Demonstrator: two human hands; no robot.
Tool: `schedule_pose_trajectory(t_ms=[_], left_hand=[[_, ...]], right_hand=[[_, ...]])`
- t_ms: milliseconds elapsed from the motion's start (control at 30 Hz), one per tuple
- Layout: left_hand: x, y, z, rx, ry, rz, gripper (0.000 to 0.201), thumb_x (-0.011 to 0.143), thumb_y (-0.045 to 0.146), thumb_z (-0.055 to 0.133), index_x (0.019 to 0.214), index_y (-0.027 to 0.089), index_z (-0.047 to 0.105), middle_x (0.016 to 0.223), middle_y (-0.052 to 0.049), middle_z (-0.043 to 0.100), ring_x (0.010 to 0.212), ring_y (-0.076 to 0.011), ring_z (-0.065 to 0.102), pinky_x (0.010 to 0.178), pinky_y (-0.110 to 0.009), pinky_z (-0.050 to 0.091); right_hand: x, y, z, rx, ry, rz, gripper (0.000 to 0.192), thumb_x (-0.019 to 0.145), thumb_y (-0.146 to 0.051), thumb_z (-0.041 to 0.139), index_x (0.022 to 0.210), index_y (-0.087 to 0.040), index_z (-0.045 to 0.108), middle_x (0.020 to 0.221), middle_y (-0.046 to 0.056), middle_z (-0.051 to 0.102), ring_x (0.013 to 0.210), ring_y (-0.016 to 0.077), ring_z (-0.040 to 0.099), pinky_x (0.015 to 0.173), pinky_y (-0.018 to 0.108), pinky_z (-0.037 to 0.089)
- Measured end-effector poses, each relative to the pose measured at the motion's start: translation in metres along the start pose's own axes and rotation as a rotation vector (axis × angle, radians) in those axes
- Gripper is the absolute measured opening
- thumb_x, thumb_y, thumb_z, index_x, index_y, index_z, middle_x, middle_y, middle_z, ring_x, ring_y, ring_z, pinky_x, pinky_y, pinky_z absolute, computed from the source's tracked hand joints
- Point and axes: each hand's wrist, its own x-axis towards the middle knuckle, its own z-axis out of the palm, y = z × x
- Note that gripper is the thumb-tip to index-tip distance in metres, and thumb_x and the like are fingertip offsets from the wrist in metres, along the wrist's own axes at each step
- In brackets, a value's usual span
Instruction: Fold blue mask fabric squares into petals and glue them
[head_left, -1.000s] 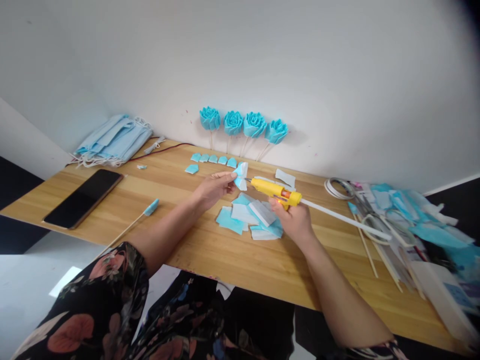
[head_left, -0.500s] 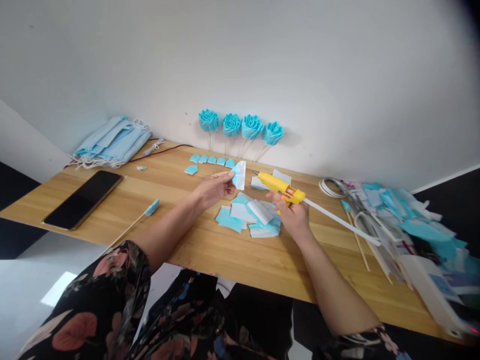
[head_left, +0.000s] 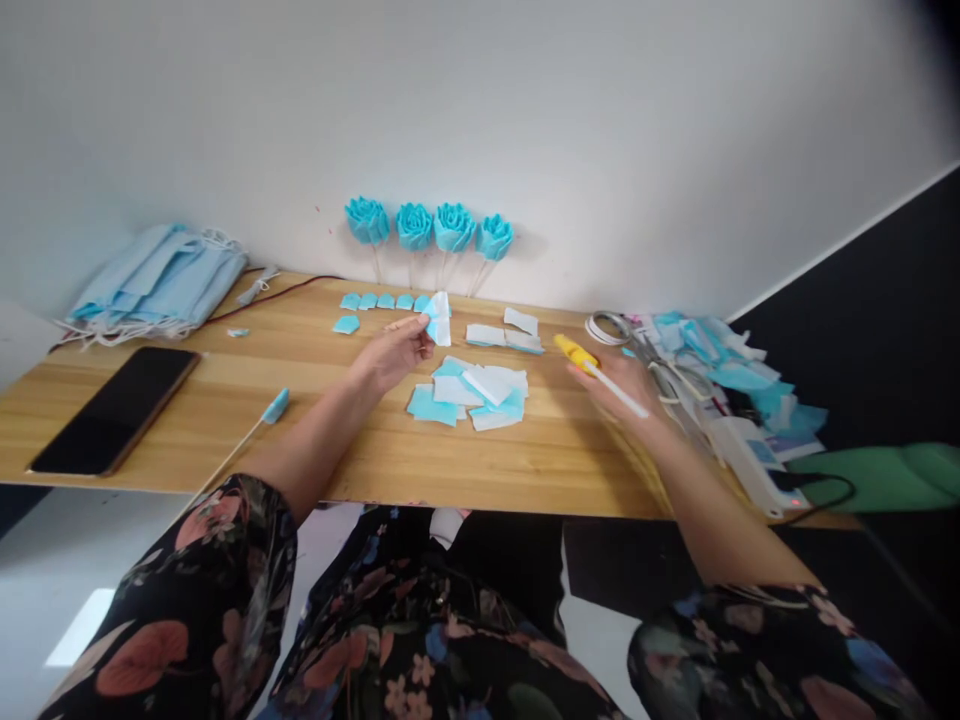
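Between its thumb and fingers, my left hand (head_left: 394, 352) pinches a folded blue-and-white fabric piece (head_left: 439, 320) above the table. My right hand (head_left: 616, 385) is wrapped round a yellow glue gun (head_left: 576, 354), with a white glue stick (head_left: 616, 388) poking out of its back end. A loose pile of blue and white fabric pieces (head_left: 480, 392) lies between my hands, and a few white strips (head_left: 486, 335) lie behind it. Small blue petals (head_left: 367, 300) form a row beyond my left hand. One more petal (head_left: 346, 325) sits in front of that row.
Several blue fabric roses (head_left: 414, 227) on sticks lean against the wall. At left are stacked face masks (head_left: 154, 280), a phone (head_left: 116, 410) and a blue-tipped stick (head_left: 244, 440). At right are a tape roll (head_left: 607, 328), scissors (head_left: 671, 385), fabric scraps (head_left: 720, 350) and a power strip (head_left: 750, 470).
My right hand has carried the glue gun rightward, away from the fabric piece, towards the tape roll and scissors. My left hand still holds the piece. The camera view has turned to the right.
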Motion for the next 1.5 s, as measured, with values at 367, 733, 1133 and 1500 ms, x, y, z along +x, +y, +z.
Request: schedule_pose_trajectory(t_ms=[367, 733, 1133, 1500], left_hand=[[-0.003, -0.001, 0.008, 0.007, -0.008, -0.002, 0.026, 0.074, 0.029, 0.081, 0.070, 0.013, 0.060, 0.060, 0.002, 0.058, 0.057, -0.0080, 0.054, 0.057, -0.022, 0.043], [-0.012, -0.004, 0.020, -0.068, -0.127, -0.009, 0.041, 0.078, 0.037, 0.078, 0.061, 0.017, 0.046, 0.052, 0.005, 0.042, 0.051, -0.0078, 0.043, 0.058, -0.024, 0.041], [-0.015, -0.001, 0.029, -0.169, 0.002, -0.002, 0.047, 0.079, 0.040, 0.077, 0.059, 0.016, 0.043, 0.052, 0.006, 0.039, 0.052, -0.0063, 0.041, 0.060, -0.021, 0.041], [-0.018, -0.007, 0.032, -0.088, -0.079, 0.054, 0.042, 0.067, 0.043, 0.084, 0.060, 0.015, 0.054, 0.053, 0.004, 0.048, 0.055, -0.0079, 0.047, 0.061, -0.022, 0.042]], right_hand=[[-0.028, 0.084, -0.061, -0.064, -0.262, 0.060, 0.053, 0.076, -0.031, 0.071, 0.128, -0.019, 0.066, 0.128, 0.017, 0.068, 0.114, 0.0335, 0.066, 0.090, 0.042, 0.051], [-0.031, -0.105, 0.021, 0.840, -0.268, -0.083, 0.047, 0.078, -0.042, 0.070, 0.121, -0.023, 0.064, 0.108, 0.007, 0.073, 0.093, 0.0209, 0.068, 0.079, 0.037, 0.057], [0.002, -0.192, 0.067, 1.353, -0.234, -0.017, 0.036, 0.075, -0.046, 0.075, 0.095, -0.024, 0.054, 0.086, 0.000, 0.068, 0.078, 0.0169, 0.068, 0.077, 0.033, 0.058], [-0.001, -0.192, 0.067, 1.409, -0.069, 0.040, 0.025, 0.075, -0.042, 0.075, 0.079, -0.021, 0.061, 0.062, -0.004, 0.061, 0.054, 0.0100, 0.052, 0.057, 0.025, 0.047]])
